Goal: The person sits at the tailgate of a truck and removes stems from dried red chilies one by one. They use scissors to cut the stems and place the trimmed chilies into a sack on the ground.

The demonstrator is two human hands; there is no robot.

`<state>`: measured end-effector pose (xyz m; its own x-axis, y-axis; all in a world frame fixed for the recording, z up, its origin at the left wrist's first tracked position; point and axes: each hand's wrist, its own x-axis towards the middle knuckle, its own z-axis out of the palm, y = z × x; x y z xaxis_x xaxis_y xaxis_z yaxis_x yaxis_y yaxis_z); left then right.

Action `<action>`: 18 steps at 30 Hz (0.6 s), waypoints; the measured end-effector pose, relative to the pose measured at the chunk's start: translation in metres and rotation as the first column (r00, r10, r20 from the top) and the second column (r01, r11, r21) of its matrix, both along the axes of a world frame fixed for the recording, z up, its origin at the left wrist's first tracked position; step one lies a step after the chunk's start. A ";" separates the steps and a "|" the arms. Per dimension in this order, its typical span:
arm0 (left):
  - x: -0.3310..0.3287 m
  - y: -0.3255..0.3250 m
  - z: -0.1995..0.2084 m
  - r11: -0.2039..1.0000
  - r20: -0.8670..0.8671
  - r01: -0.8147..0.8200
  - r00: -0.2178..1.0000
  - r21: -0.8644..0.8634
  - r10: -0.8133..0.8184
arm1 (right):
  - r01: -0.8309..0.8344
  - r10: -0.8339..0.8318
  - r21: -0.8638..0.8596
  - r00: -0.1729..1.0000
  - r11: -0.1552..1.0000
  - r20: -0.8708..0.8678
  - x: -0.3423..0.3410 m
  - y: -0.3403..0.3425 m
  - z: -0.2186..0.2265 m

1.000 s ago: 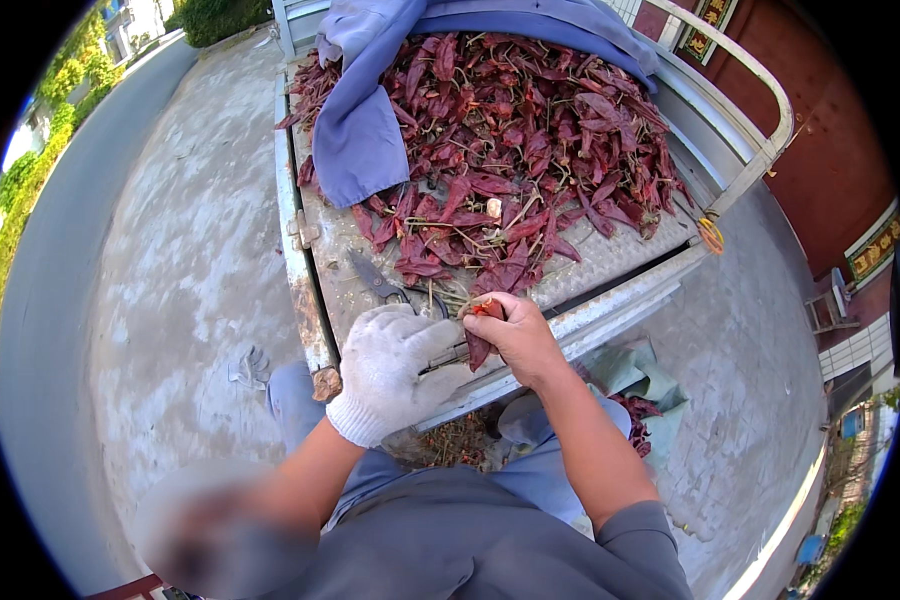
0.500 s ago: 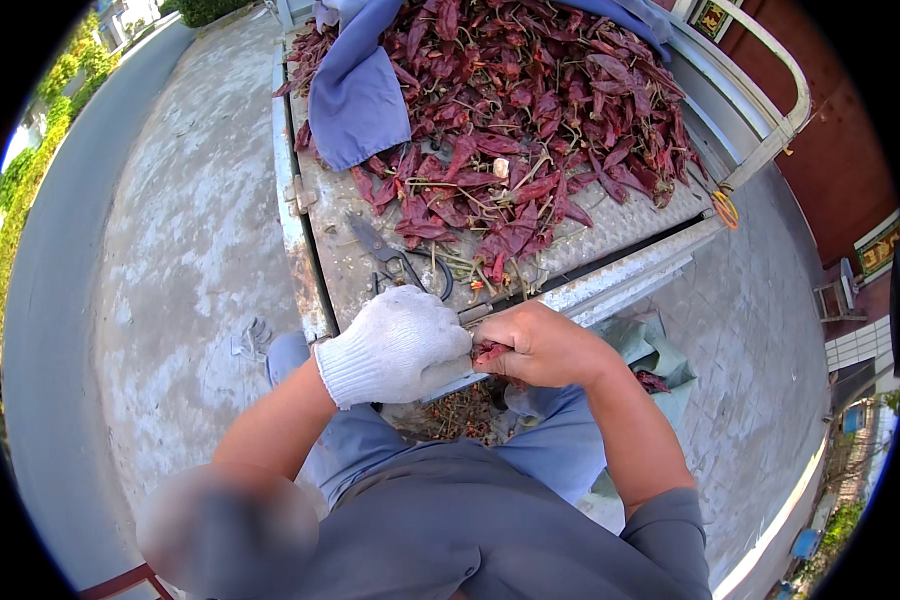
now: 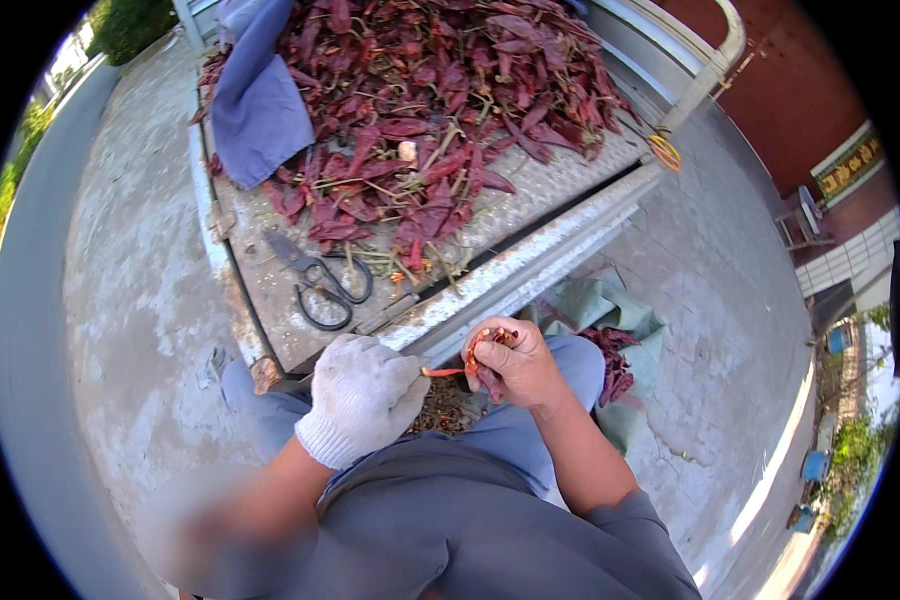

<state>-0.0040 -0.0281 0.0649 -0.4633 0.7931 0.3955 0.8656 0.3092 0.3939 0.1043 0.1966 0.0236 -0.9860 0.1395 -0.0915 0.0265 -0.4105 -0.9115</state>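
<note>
My left hand (image 3: 366, 396), in a white knitted glove, is closed with its fingertips on a thin red-orange strip of chili (image 3: 444, 372). The strip runs across to my bare right hand (image 3: 520, 370), whose thumb and fingers press round a torn dried red chili pepper (image 3: 485, 375) with pale bits showing inside. Both hands are above my lap, just off the near edge of a flat metal truck bed (image 3: 280, 325). Black-handled scissors (image 3: 328, 288) rest on the bed beyond my left hand. A large heap of dried red chilies (image 3: 400, 130) with stems covers the far part.
Blue cloth (image 3: 260, 120) hangs over the heap's left side. A pale block-like piece (image 3: 407, 151) sits among the chilies. By my right knee, a green sack (image 3: 630, 425) holds more chilies (image 3: 612, 360). Seeds and scraps (image 3: 440, 410) lie below my hands. A metal rail (image 3: 710, 75) rises at right.
My hands have drawn apart, baring the red strip between them and the torn chili in my right hand. The view has shifted, so the truck bed appears farther left.
</note>
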 end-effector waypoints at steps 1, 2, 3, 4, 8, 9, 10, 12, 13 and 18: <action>0.002 0.001 -0.004 0.999 0.012 0.028 1.000 -0.032 -0.027 | 0.102 -0.102 0.012 0.995 0.995 -0.002 0.012 0.018 -0.002; 0.004 0.000 -0.006 0.999 0.022 0.029 0.999 -0.031 -0.029 | 0.215 -0.215 0.024 0.977 0.976 0.007 0.027 0.038 -0.004; 0.003 -0.004 -0.010 0.999 0.021 0.018 1.000 -0.040 -0.017 | 0.323 -0.323 0.026 0.946 0.946 0.008 0.039 0.056 -0.009; 0.004 -0.003 -0.017 1.000 0.043 0.006 0.999 0.022 -0.007 | 0.436 -0.437 0.040 0.900 0.899 0.012 0.055 0.077 -0.012; 0.001 0.006 -0.021 0.999 0.098 0.012 0.995 -0.048 -0.008 | 0.707 -0.757 0.322 0.651 0.630 0.053 0.123 0.155 -0.052; 0.000 0.009 -0.017 0.998 0.102 0.029 0.995 -0.057 -0.023 | 0.688 -0.792 0.445 0.606 0.573 0.082 0.138 0.175 -0.063; -0.001 0.012 -0.015 0.997 0.104 0.045 0.994 -0.065 -0.038 | 0.650 -0.823 0.559 0.557 0.515 0.112 0.153 0.195 -0.077; 0.001 0.016 -0.017 0.997 0.096 0.066 0.993 -0.040 -0.062 | 0.417 -0.850 0.817 0.504 0.397 0.156 0.185 0.222 -0.094; 0.002 0.016 -0.021 0.997 0.089 0.076 0.993 -0.025 -0.073 | 0.294 -0.873 0.905 0.465 0.308 0.146 0.204 0.236 -0.110; 0.004 0.015 -0.033 0.993 0.087 0.112 0.990 -0.042 -0.108 | 0.091 -0.937 0.952 0.224 0.293 0.267 0.277 0.243 -0.175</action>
